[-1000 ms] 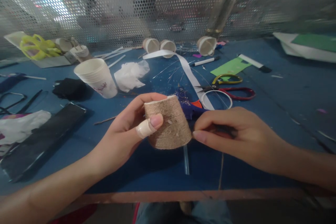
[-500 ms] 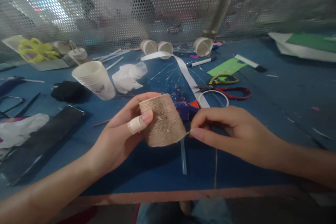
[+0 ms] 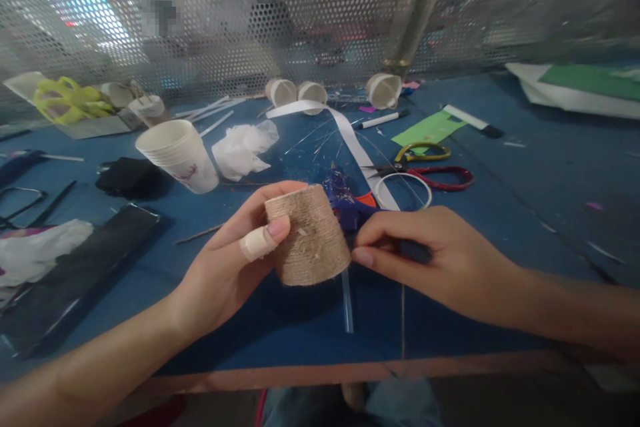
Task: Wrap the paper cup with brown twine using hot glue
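A paper cup wrapped in brown twine (image 3: 315,240) is tilted in my left hand (image 3: 245,240), whose bandaged thumb presses on its side. My right hand (image 3: 400,240) pinches the loose twine (image 3: 403,320) close to the cup's lower right edge; the strand hangs from this hand over the table edge. Behind the cup lies a blue glue gun (image 3: 345,203), partly hidden by the cup and my right hand, with a clear glue stick (image 3: 348,303) sticking out toward me. A white ring (image 3: 383,190) and scissors with red and yellow handles (image 3: 445,177) lie beyond my right hand.
A stack of white paper cups (image 3: 180,153) stands at left beside a crumpled white plastic bag (image 3: 245,150). Several wrapped cups (image 3: 384,91) lie along the perforated metal screen (image 3: 210,27). White ribbon (image 3: 350,137), green paper (image 3: 425,130) and a marker (image 3: 473,121) lie behind. Yellow scissors (image 3: 70,103) sit in a box.
My right hand has moved slightly left, closer to the cup, and the gap of twine between them has shortened. The cup has turned a little in my left hand.
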A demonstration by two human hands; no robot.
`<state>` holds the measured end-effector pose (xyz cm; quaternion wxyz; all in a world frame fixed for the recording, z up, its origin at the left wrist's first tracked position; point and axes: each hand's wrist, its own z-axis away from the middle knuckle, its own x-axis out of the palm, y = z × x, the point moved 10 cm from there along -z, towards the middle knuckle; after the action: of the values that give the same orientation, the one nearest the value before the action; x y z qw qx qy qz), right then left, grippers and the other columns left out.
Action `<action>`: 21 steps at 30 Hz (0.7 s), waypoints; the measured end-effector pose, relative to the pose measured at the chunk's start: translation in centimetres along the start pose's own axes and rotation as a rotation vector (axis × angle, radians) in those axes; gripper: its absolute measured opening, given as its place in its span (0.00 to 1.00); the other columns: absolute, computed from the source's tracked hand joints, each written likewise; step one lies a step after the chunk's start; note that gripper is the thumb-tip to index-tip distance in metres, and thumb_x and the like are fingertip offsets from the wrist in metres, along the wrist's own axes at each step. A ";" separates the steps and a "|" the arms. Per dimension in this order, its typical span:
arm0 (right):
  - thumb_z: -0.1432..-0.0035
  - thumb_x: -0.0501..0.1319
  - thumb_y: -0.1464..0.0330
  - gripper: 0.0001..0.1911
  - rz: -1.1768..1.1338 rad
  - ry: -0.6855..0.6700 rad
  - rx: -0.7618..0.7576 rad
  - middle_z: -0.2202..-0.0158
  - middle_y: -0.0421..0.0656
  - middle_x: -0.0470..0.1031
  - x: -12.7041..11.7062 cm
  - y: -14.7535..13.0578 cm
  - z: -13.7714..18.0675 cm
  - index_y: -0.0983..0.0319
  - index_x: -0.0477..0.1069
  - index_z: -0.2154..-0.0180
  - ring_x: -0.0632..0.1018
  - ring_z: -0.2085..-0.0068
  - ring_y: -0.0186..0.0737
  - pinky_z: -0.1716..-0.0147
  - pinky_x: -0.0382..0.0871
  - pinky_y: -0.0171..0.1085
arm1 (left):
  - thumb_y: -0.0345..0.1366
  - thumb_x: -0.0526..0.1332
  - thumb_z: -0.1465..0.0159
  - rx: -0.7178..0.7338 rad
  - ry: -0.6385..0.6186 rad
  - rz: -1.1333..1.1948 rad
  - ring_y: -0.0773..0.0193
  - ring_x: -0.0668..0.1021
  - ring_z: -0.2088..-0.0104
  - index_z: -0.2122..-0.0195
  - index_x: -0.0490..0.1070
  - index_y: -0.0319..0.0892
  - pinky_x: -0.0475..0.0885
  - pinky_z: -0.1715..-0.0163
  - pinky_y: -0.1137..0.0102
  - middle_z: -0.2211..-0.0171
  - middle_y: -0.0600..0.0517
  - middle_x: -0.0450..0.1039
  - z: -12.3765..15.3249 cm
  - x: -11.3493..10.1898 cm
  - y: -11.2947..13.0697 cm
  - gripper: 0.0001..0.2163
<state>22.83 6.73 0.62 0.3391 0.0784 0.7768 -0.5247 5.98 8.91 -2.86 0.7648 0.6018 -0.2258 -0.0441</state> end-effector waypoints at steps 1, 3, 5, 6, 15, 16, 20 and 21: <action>0.28 0.63 0.64 0.11 0.047 0.000 -0.049 0.77 0.34 0.74 0.1 -0.4 0.1 0.58 0.78 0.65 0.71 0.78 0.30 0.76 0.62 0.30 | 0.47 0.73 0.34 -0.020 0.010 -0.002 0.44 0.82 0.44 0.45 0.81 0.50 0.77 0.42 0.52 0.47 0.47 0.82 0.1 0.0 -0.2 0.18; 0.27 0.62 0.66 0.11 0.141 -0.018 -0.159 0.77 0.34 0.75 0.6 -1.2 0.3 0.58 0.78 0.64 0.71 0.78 0.30 0.76 0.62 0.31 | 0.47 0.75 0.36 -0.054 0.020 -0.016 0.44 0.81 0.44 0.44 0.79 0.52 0.76 0.43 0.53 0.47 0.48 0.82 0.2 -0.1 -0.5 0.20; 0.26 0.62 0.67 0.12 0.208 -0.038 -0.266 0.76 0.35 0.76 1.1 -2.0 0.5 0.59 0.78 0.64 0.73 0.77 0.30 0.75 0.62 0.31 | 0.47 0.77 0.38 -0.076 0.028 -0.049 0.43 0.80 0.43 0.43 0.79 0.53 0.76 0.45 0.55 0.47 0.48 0.82 0.3 -0.3 -0.8 0.23; 0.25 0.62 0.67 0.12 0.229 -0.043 -0.309 0.74 0.36 0.77 1.2 -2.3 0.6 0.59 0.78 0.64 0.75 0.75 0.31 0.74 0.63 0.31 | 0.47 0.78 0.39 -0.077 0.037 -0.066 0.42 0.80 0.42 0.43 0.79 0.53 0.76 0.46 0.56 0.46 0.48 0.82 0.3 -0.4 -0.8 0.24; 0.23 0.61 0.64 0.10 0.379 0.154 -0.326 0.65 0.41 0.80 -1.8 -1.3 0.0 0.59 0.79 0.59 0.76 0.72 0.32 0.71 0.68 0.34 | 0.50 0.76 0.38 -0.082 0.123 -0.011 0.47 0.80 0.43 0.41 0.78 0.56 0.77 0.50 0.61 0.40 0.52 0.81 0.4 -1.9 0.6 0.25; 0.23 0.61 0.65 0.10 0.432 0.150 -0.325 0.63 0.42 0.80 -1.8 -1.1 -0.2 0.59 0.79 0.58 0.78 0.70 0.34 0.70 0.70 0.35 | 0.50 0.75 0.38 -0.074 0.111 0.000 0.46 0.80 0.43 0.41 0.78 0.56 0.78 0.51 0.60 0.39 0.52 0.81 0.3 -2.0 0.8 0.24; 0.24 0.59 0.64 0.12 0.671 0.115 -0.311 0.54 0.52 0.82 -1.4 -0.3 -0.9 0.63 0.78 0.50 0.83 0.53 0.52 0.56 0.80 0.47 | 0.50 0.74 0.38 -0.058 0.095 0.069 0.44 0.82 0.47 0.39 0.78 0.53 0.81 0.51 0.55 0.45 0.49 0.82 -0.1 -2.4 1.1 0.26; 0.25 0.59 0.64 0.12 0.713 0.109 -0.296 0.52 0.54 0.82 -1.3 0.0 -1.0 0.64 0.77 0.49 0.83 0.50 0.55 0.52 0.80 0.51 | 0.50 0.74 0.38 -0.058 0.088 0.089 0.44 0.83 0.48 0.40 0.79 0.51 0.82 0.52 0.55 0.46 0.48 0.82 -0.2 -2.4 1.2 0.26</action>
<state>23.36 7.86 1.67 0.4661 0.3213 0.7851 -0.2513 3.70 10.20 -2.45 0.7923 0.5702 -0.2171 0.0099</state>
